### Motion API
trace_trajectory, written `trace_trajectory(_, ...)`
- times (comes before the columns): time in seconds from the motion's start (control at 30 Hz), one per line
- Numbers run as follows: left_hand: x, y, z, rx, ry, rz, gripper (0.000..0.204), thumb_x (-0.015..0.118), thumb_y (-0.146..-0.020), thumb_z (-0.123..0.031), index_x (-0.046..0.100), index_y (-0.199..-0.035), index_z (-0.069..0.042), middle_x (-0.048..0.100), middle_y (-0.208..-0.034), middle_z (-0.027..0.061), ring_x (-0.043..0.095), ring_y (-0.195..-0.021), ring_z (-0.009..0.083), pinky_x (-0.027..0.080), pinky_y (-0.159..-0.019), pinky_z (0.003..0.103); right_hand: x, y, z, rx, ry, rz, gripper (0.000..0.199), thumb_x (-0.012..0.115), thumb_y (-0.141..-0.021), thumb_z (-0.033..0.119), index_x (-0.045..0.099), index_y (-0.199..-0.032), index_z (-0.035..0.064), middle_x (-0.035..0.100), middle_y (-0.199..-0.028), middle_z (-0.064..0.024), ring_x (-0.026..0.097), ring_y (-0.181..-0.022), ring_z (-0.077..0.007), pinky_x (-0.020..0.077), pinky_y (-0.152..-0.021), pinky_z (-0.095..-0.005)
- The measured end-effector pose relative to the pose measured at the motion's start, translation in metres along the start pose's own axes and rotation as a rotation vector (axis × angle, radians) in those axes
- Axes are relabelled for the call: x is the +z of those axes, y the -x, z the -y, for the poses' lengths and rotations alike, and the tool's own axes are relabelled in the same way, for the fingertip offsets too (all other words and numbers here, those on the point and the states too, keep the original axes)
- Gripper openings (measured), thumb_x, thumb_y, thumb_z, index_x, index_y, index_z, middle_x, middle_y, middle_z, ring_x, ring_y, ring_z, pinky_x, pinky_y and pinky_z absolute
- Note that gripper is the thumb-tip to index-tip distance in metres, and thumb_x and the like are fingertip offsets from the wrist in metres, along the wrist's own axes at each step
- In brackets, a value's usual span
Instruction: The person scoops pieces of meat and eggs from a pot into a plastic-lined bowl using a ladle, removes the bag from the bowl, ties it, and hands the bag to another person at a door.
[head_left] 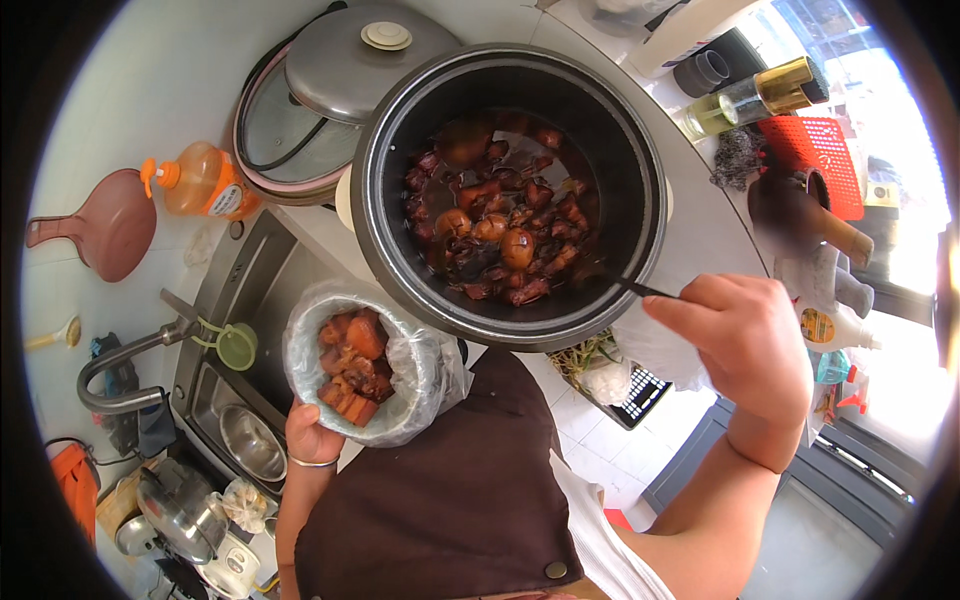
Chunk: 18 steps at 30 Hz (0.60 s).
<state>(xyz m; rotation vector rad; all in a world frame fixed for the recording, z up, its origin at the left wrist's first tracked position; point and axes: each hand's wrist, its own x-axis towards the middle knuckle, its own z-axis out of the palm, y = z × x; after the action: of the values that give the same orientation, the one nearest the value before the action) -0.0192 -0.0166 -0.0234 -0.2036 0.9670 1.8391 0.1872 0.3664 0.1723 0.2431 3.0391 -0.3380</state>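
A large dark cooking pot [640, 140] stands in front of me, holding brown braised meat chunks [490, 200] and several whole eggs [517, 247] in dark sauce. My left hand [312, 437] grips a bowl lined with a clear plastic bag [420, 395], held low beside the pot's near left side. Glossy reddish-brown meat pieces [355, 365] lie inside it. Over the pot's near right rim, my right hand [735, 325] is closed around the thin black handle [648, 290] of a utensil. Its other end reaches into the pot, too dark to make out.
At left lies a steel sink [250, 300] with a curved faucet [110, 400] and a green strainer [237, 346]. Behind it stand lids [345, 60] and an orange pump bottle [205, 180]. Bottles and a red basket [815, 160] line the right side. Spring onions [585, 355] sit in a crate below.
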Motion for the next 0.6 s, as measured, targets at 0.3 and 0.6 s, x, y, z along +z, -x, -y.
trace_trajectory(0.3, 0.006, -0.001, -0.002, 0.001, -0.008, 0.011, 0.091, 0.072, -0.071, -0.027, 0.028, -0.144, 0.006, 0.040, -0.145, 0.0197, 0.041, -0.133, 0.0334, 0.031, -0.113, 0.045, 0.032, -0.003, 0.022, -0.019, 0.129, 0.061, 0.038, 0.062, -0.066, 0.009, 0.067, -0.103, 0.0075, 0.050, -0.067, -0.0013, 0.056, -0.060, -0.0197, 0.0442, -0.052, -0.0346)
trace_trajectory(0.6, 0.003, 0.001, -0.002, -0.013, -0.001, 0.013, 0.091, 0.072, -0.070, -0.026, 0.030, -0.144, 0.006, 0.041, -0.143, 0.0198, 0.042, -0.131, 0.0337, 0.032, -0.113, 0.045, 0.012, 0.001, 0.026, -0.055, 0.089, 0.112, 0.036, 0.063, -0.065, 0.010, 0.066, -0.100, 0.0036, 0.048, -0.063, -0.0015, 0.054, -0.056, -0.0194, 0.0424, -0.049, -0.0331)
